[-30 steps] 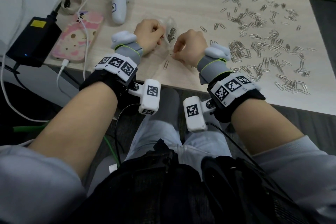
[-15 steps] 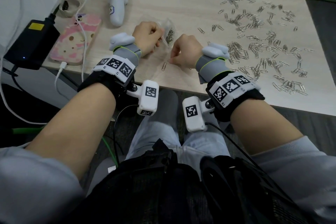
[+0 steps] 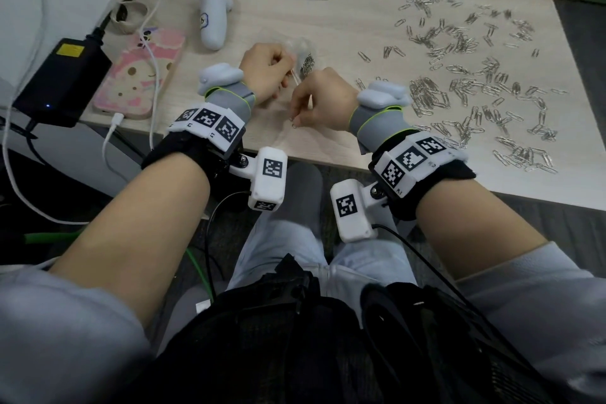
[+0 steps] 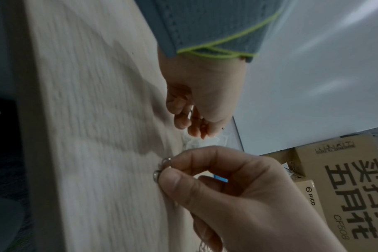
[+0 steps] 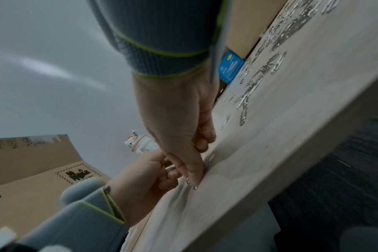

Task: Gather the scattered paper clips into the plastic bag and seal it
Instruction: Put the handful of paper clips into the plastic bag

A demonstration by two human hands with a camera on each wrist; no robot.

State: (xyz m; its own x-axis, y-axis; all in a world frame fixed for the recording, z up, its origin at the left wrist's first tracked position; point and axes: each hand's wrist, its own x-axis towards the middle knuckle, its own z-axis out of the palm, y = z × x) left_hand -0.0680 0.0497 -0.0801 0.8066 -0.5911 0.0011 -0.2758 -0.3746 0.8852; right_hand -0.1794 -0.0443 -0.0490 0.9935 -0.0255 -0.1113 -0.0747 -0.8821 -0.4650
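While the left hand [image 3: 267, 70] pinches the plastic bag [image 3: 303, 57] by its mouth, the right hand [image 3: 323, 102] pinches one paper clip [image 3: 294, 123] off the table [image 3: 328, 29], just near the bag. Bag mouth faces that hand.

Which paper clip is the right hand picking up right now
The lone paper clip near the table's front edge, pinched under the right hand, apart from the scattered mass farther right.
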